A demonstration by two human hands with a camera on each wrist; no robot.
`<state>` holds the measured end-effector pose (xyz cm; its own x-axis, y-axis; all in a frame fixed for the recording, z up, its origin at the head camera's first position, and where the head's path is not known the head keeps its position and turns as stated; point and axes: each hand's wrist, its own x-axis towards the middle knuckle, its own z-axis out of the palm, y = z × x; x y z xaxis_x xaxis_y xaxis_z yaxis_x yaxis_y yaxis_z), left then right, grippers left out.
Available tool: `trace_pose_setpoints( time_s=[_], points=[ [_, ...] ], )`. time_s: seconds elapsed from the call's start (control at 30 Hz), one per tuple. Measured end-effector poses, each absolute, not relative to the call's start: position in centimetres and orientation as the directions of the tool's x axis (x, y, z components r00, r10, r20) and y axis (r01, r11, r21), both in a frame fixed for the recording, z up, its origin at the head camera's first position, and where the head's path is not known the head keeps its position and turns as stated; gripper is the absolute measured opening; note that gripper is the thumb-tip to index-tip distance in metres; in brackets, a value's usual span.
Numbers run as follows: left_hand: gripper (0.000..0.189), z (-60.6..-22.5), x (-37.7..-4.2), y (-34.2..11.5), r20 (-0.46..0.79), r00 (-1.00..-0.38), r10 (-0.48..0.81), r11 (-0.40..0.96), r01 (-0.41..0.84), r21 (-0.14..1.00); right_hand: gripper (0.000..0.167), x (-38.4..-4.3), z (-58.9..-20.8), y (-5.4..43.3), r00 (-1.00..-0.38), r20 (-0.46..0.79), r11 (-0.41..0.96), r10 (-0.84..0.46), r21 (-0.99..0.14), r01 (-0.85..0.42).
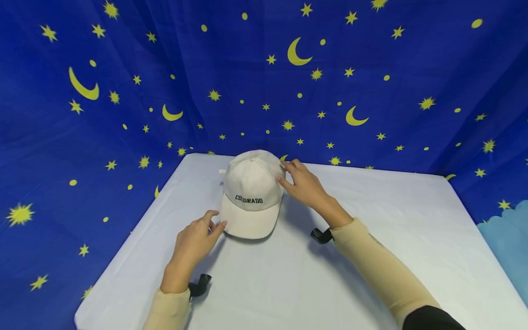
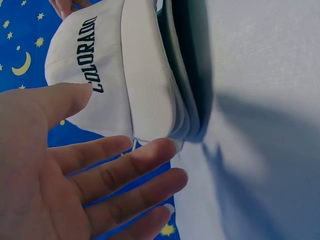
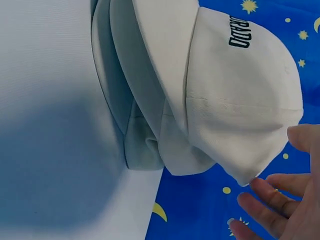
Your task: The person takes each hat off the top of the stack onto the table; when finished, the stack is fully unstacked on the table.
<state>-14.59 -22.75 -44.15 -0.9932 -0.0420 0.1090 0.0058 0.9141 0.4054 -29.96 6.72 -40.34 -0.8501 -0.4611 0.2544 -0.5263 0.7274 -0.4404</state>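
A white baseball cap [image 1: 252, 176] with dark "COLORADO" lettering sits on top of a stack, its brim facing me. Beneath it, the right wrist view shows more caps [image 3: 142, 142] nested inside one another, their brims layered. My left hand [image 1: 193, 240] is beside the left edge of the brim, fingers spread and relaxed. In the left wrist view its thumb overlaps the start of the lettering. My right hand [image 1: 306, 184] is at the right side of the crown, with thumb and fingertips right at the fabric. Neither hand curls round a cap.
The stack stands toward the back of a white-covered table [image 1: 264, 293]. A blue curtain [image 1: 247, 59] with yellow moons and stars hangs behind and along the left side. A small pale tag [image 1: 222, 171] shows left of the crown. Black wrist mounts [image 1: 321, 235] sit below both wrists.
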Motion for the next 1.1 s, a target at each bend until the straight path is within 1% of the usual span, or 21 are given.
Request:
trace_pose_setpoints(
  time_s=[0.13,0.3,0.43,0.6,0.8,0.93,1.1],
  points=[
    [0.046,-44.6,-14.7,-22.5,0.088,-0.996,-0.027,0.913,0.011,0.408,0.060,-30.4,-40.4,6.7,-0.859,0.269,0.735,-0.437,-0.443,-0.513],
    [0.040,-45.2,-14.9,-22.1,0.084,-0.996,-0.007,0.913,0.027,0.406,0.057,-30.7,-40.7,6.8,-0.875,0.250,0.756,-0.414,-0.441,-0.484],
    [0.037,-45.3,-15.0,-21.8,0.086,-0.996,-0.018,0.914,0.018,0.405,0.054,-30.9,-41.1,7.0,-0.881,0.235,0.763,-0.411,-0.439,-0.473],
    [0.035,-45.0,-15.4,-21.6,0.066,-0.997,-0.048,0.915,-0.018,0.404,0.052,-31.4,-41.4,7.1,-0.884,0.231,0.764,-0.407,-0.444,-0.468],
    [0.034,-45.0,-16.0,-21.6,0.002,-0.996,-0.089,0.903,-0.080,0.421,0.054,-31.7,-41.7,7.0,-0.904,0.202,0.773,-0.378,-0.469,-0.427],
    [0.036,-45.0,-16.2,-21.7,-0.027,-0.993,-0.112,0.903,-0.113,0.414,0.051,-31.6,-41.8,6.8,-0.916,0.185,0.775,-0.357,-0.488,-0.401],
    [0.040,-44.9,-16.5,-21.8,-0.060,-0.988,-0.143,0.899,-0.155,0.410,0.048,-31.7,-41.8,6.6,-0.918,0.188,0.769,-0.350,-0.502,-0.396]
  ],
)
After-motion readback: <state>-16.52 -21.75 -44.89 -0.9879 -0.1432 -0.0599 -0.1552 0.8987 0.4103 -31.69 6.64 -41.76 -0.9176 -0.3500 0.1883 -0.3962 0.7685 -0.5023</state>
